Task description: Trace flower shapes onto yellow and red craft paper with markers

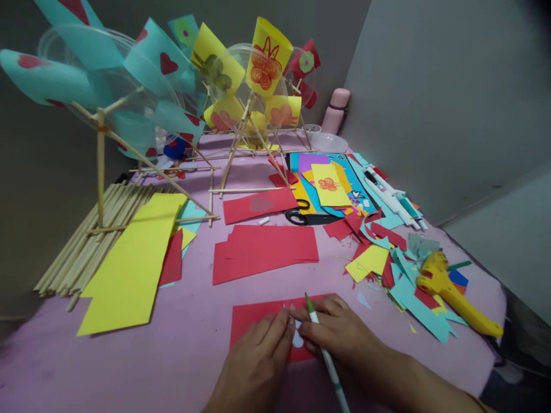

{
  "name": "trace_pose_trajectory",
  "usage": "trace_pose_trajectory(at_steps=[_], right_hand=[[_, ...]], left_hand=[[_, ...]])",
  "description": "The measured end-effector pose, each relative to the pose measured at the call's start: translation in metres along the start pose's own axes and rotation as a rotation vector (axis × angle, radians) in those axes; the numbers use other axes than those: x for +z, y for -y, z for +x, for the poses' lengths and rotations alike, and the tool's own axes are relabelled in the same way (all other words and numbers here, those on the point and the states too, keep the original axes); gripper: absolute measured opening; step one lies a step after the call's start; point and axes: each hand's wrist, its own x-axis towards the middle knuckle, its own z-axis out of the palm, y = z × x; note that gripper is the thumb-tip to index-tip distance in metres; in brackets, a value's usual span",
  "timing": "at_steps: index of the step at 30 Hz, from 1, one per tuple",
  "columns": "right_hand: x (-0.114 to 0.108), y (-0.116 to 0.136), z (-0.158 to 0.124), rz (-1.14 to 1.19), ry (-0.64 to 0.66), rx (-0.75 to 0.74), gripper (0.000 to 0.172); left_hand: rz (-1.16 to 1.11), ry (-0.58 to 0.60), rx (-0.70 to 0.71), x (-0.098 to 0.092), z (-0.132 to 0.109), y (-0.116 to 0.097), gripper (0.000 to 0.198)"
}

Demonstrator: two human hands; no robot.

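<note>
At the near edge of the table lies a red paper strip [243, 321]. On it is a small pale paper cutout [298, 339] with a rounded end, mostly covered by fingers. My left hand [260, 355] presses its closed fingertips on the cutout from the left. My right hand [344, 335] touches it from the other side, its fingers curled around a white marker [329, 367] with a green end pointing away from me. Just beyond lie overlapping red paper sheets [267, 249] and a red strip with a dark drawing [260, 203].
Stick frames with paper-cup wheels [247, 74] stand at the back. Wooden sticks [86, 241] and yellow strips [129, 267] lie left. Black scissors [297, 217], paper scraps [400, 275], markers [390, 198] and a yellow glue gun [456, 298] are right. A pink bottle [336, 112] stands behind.
</note>
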Motion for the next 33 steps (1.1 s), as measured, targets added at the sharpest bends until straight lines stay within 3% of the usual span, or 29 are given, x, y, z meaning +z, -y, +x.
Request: trace_pose_trajectory(at_steps=[5,12,20,27,33], right_hand=[[0.008,-0.003,-0.002,-0.080,-0.002,0.026,0.021],[0.001,0.001,0.006,-0.068,-0.047,0.047,0.014],[-0.001,0.001,0.014,0.006,0.096,0.035,0.030],[0.006,-0.005,0.007,-0.042,-0.029,0.043,0.042],[-0.005,0.006,0.001,0.085,-0.085,0.008,0.029]], left_hand=[[0.002,0.071,0.017,0.000,0.000,0.001,0.048],[0.062,0.043,0.034,0.001,0.003,0.000,0.047],[0.060,-0.040,0.026,-0.001,0.004,-0.003,0.046],[0.021,-0.030,0.003,0.001,0.005,-0.001,0.048],[-0.185,0.015,-0.060,-0.001,0.004,0.001,0.035]])
